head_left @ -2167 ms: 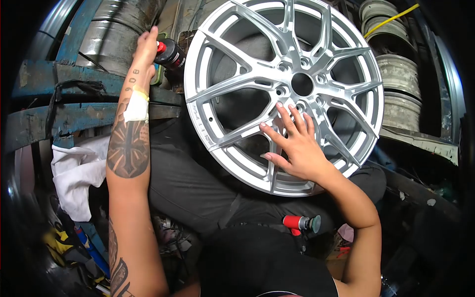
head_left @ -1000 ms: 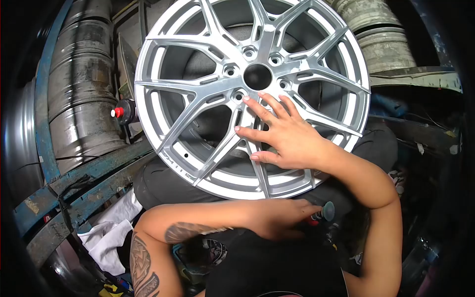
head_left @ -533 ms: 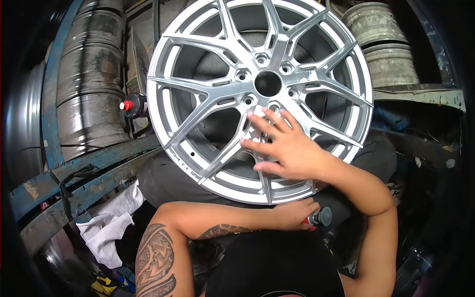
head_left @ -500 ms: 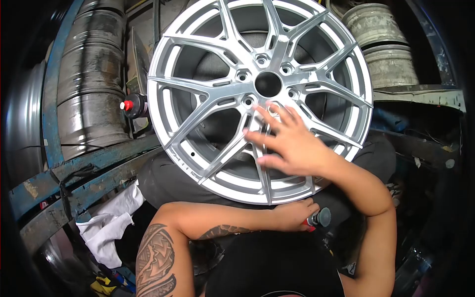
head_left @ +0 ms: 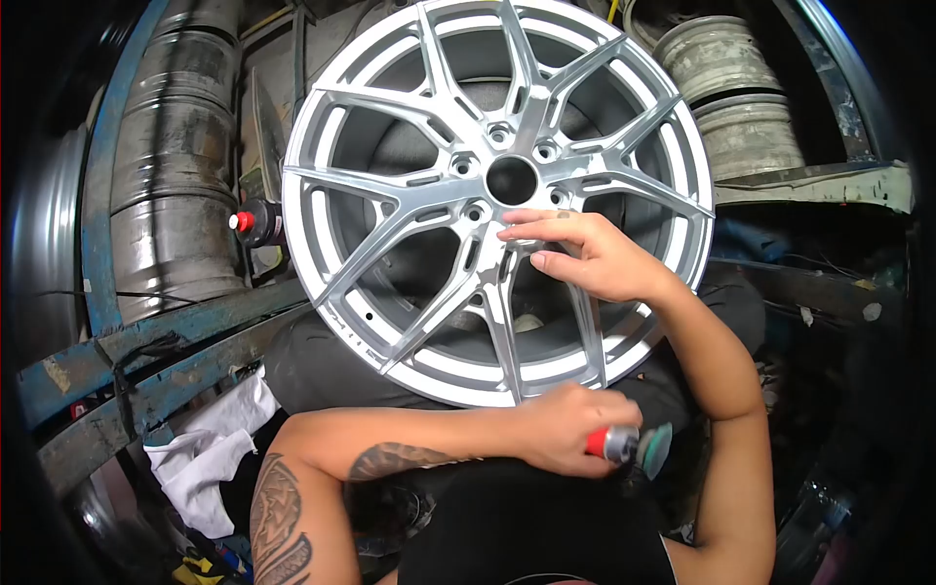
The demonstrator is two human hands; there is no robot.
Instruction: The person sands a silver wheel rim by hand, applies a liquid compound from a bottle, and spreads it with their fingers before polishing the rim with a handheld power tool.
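Observation:
A large silver alloy wheel [head_left: 511, 283] with forked spokes and a round centre hole faces up over my lap. My right hand [head_left: 600, 258] is over the spokes just below the hub, fingers extended, fingertips near or on the metal; contact is hard to judge. Below the wheel's near rim, my left hand [head_left: 575, 429] is closed around a small red and silver tool [head_left: 616, 445]. Its round green pad [head_left: 656, 450] faces right, away from the wheel.
Stacked worn rims [head_left: 175, 156] stand at the left, beside a blue metal frame [head_left: 185, 351]. A dark bottle with a red cap [head_left: 258, 223] is left of the wheel. More dusty rims [head_left: 736, 97] sit at upper right. White cloth [head_left: 210, 453] hangs at lower left.
My right hand has lifted slightly, its fingers now closer together and pointing left. My left hand has turned, with the tool a little lower and farther right. The wheel appears slightly left and lower in view.

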